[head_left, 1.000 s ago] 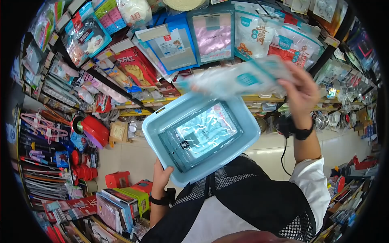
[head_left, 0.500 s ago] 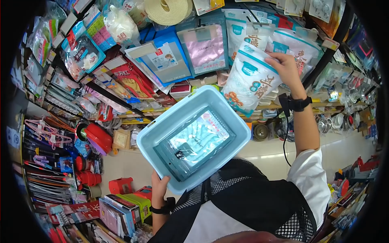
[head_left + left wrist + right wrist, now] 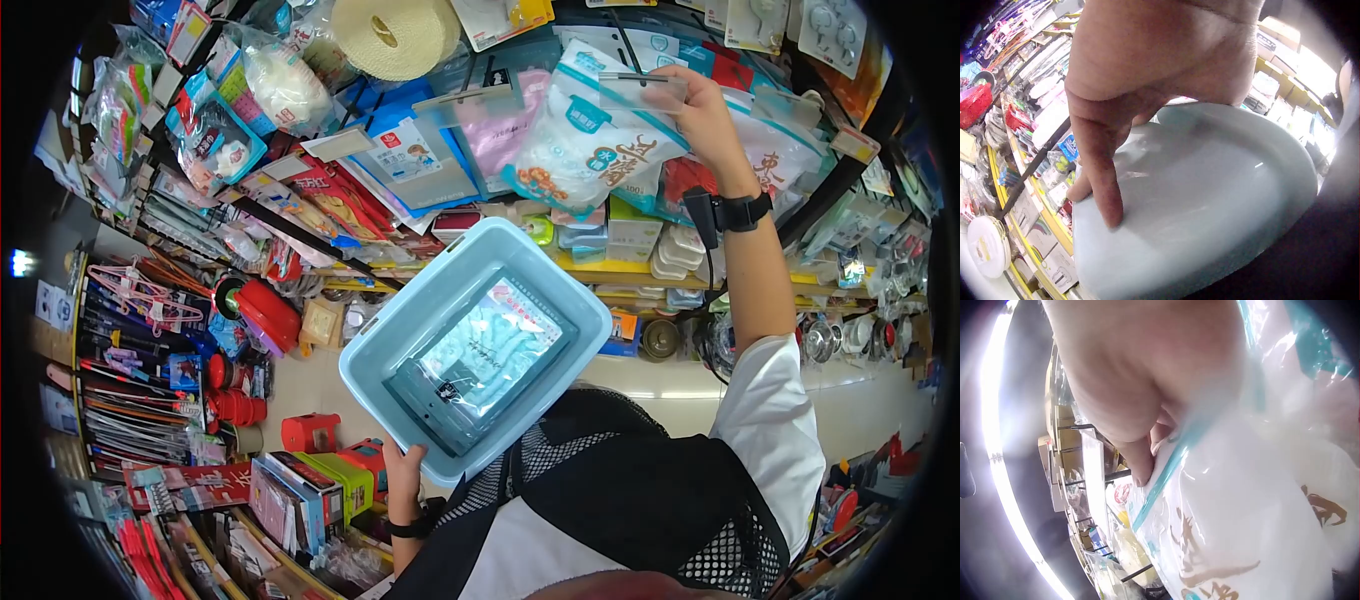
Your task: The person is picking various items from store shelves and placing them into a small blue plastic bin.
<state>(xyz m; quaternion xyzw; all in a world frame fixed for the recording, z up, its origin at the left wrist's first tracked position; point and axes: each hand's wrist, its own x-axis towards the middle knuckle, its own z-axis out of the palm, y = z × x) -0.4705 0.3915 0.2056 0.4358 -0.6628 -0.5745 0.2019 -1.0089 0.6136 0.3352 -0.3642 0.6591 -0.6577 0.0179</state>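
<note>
My left hand (image 3: 405,478) grips the near corner of a light blue plastic basin (image 3: 400,310) from below; its fingers (image 3: 1110,206) press on the basin's underside (image 3: 1210,206). A flat clear packet (image 3: 490,350) with blue-green contents lies inside the tilted basin. My right hand (image 3: 690,95) is raised to the upper shelf and pinches the top edge of a white and teal plastic package (image 3: 590,140). In the right wrist view the fingers (image 3: 1141,469) clamp the teal strip of that package (image 3: 1241,537).
Shop shelves packed with hanging packets fill the wall ahead. A straw-coloured roll (image 3: 395,35) hangs at the top. Red containers (image 3: 255,315) and pink hangers (image 3: 130,295) are on the left, and boxed goods (image 3: 310,490) stand low beside my left arm.
My right hand has lifted the white and teal package from just above the basin up to the top shelf row. The basin has stayed in my left hand, shifting slightly.
</note>
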